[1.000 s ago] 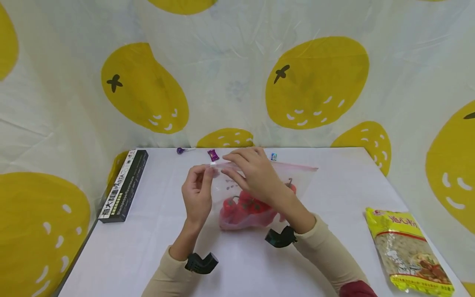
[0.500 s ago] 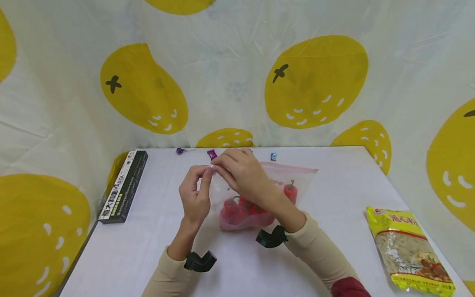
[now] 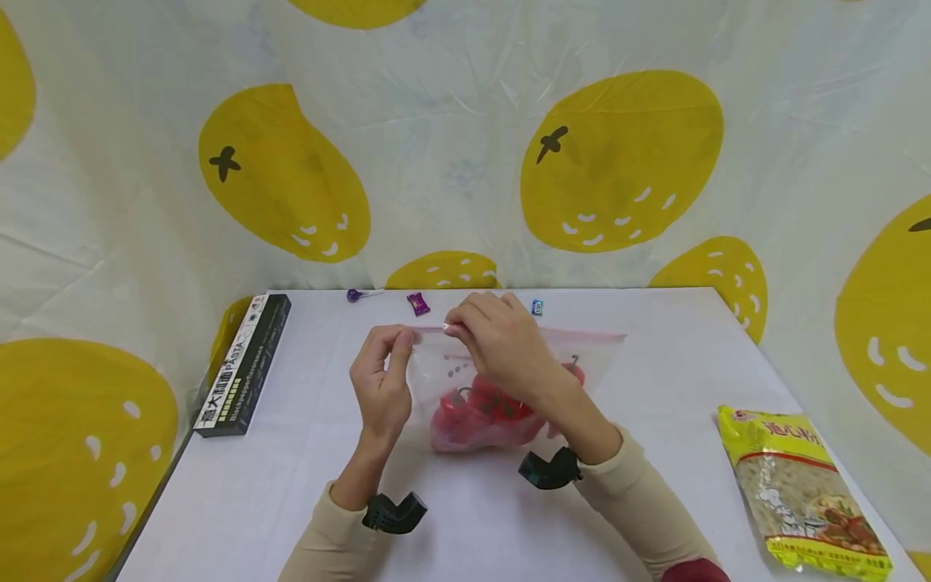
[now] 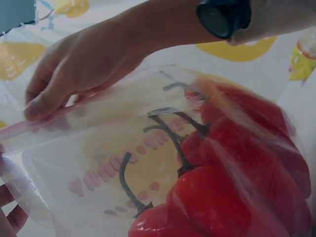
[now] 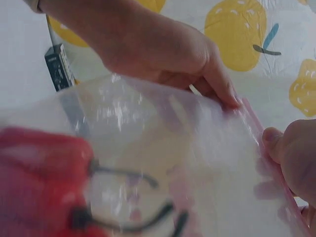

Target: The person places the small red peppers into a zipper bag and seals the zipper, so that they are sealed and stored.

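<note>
A clear zip bag (image 3: 429, 372) with a pink top strip stands on the table, with several red bell peppers (image 3: 502, 408) inside, their dark stems up. My left hand (image 3: 381, 384) pinches the bag's top left corner between thumb and index finger. Just right of it, my right hand (image 3: 502, 343) pinches the pink strip at a small pale spot, perhaps a slider. In the left wrist view the right hand (image 4: 89, 64) lies along the strip above the peppers. The right wrist view has the left hand (image 5: 163, 52) on the corner and the right thumb (image 5: 271, 140) against the strip.
A black pasta box (image 3: 243, 368) lies at the left edge of the white table (image 3: 305, 501). At the back are a purple lollipop (image 3: 354, 296), a purple-wrapped candy (image 3: 418, 304) and a small blue packet (image 3: 537, 307). A yellow food bag (image 3: 800, 489) lies front right.
My right hand first moved left to the corner beside the left hand, closed on the strip, then slid right along it. My left hand stays at the corner.
</note>
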`<state>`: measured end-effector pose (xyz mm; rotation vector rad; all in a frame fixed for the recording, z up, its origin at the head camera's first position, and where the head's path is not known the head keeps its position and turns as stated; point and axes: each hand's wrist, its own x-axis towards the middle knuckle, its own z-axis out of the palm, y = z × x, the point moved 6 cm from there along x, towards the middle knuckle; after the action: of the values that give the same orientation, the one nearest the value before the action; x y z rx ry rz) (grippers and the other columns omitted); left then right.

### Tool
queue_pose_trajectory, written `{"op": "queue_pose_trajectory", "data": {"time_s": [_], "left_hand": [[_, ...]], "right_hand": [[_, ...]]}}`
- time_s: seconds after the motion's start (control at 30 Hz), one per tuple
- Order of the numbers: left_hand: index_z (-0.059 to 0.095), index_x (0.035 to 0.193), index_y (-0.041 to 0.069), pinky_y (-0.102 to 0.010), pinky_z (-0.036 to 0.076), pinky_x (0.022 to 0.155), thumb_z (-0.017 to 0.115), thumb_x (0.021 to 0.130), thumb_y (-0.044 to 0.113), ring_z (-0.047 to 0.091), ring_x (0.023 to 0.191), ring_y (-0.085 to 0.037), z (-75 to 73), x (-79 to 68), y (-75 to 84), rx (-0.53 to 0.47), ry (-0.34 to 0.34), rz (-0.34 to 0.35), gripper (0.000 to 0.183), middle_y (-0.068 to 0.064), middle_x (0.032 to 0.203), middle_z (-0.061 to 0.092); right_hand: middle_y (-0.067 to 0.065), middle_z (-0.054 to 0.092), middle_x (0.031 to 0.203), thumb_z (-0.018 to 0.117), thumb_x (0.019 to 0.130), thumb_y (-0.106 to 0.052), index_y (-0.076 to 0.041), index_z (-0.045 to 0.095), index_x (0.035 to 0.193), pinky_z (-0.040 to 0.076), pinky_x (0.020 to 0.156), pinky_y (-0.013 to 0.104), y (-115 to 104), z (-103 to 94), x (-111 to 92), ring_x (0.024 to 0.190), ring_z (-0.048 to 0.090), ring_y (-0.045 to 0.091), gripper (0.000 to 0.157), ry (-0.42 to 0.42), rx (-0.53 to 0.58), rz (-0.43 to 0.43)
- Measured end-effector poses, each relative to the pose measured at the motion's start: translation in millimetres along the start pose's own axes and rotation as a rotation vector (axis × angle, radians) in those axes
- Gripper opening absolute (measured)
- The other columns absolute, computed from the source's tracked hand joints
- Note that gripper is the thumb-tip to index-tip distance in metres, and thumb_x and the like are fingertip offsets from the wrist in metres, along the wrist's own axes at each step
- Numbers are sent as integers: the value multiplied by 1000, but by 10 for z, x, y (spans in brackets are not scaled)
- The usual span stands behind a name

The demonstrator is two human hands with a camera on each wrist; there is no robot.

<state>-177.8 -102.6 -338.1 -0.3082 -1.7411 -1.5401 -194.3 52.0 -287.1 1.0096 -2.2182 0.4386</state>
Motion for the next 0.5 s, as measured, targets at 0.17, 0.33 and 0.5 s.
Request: {"op": "queue_pose_trajectory", "data": {"time_s": [0.17,0.33,0.5], "left_hand": [[66,88,3,-19,48,73,54,94,11,55,77,-10,-64,4,-159,-10,20,-59,15,-9,84,63],[65,90,3,-19,48,71,54,95,18,56,78,-12,-131,45,-172,-13,38,-94,19,-8,84,64],[65,90,2,-19,48,73,54,95,19,56,79,-12,-149,64,-189,-33,36,-116,20,-4,84,64]], "right_hand": [[0,63,87,63,89,-25,-12,63,95,39,69,30,217,-158,-202,87,58,16,14,13,-15,36],[0,62,86,68,85,-21,-11,63,96,39,68,30,456,-334,-460,83,56,17,15,-18,-57,103],[0,62,87,71,82,-17,-11,63,96,38,68,30,643,-493,-690,81,54,16,18,-36,-75,148]]}}
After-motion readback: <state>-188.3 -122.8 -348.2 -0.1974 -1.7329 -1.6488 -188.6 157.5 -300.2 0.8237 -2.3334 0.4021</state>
